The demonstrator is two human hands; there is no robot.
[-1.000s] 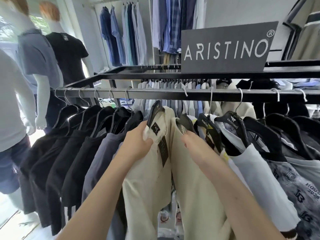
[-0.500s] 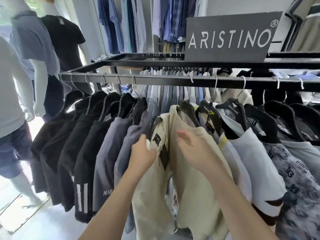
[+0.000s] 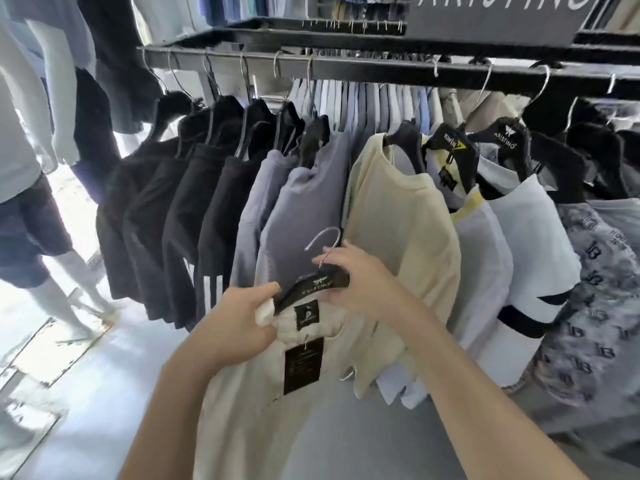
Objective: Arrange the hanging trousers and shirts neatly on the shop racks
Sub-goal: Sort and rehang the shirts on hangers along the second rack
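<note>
A cream shirt point(image 3: 263, 393) on a black hanger point(image 3: 311, 285) is off the rail, held low in front of the rack. My left hand point(image 3: 239, 323) grips the shirt's collar and the hanger's left end. My right hand point(image 3: 356, 282) holds the hanger's right end just under its metal hook point(image 3: 323, 237). The black rail point(image 3: 346, 69) runs across the top. On it hang several black shirts point(image 3: 166, 220), two grey-blue shirts point(image 3: 298, 216), another cream shirt point(image 3: 401, 220), white shirts point(image 3: 526, 244) and a grey printed shirt point(image 3: 595, 323).
Mannequins point(image 3: 45, 126) in shirts and dark shorts stand at the left on a light floor point(image 3: 90, 393). A dark brand sign point(image 3: 495, 15) sits on top of the rack. A second row of pale shirts point(image 3: 363, 102) hangs behind the front rail.
The cream shirt on its hanger has come off the rail and down towards me. My right hand has moved from the neighbouring cream shirt onto the hanger. The view has tilted downward.
</note>
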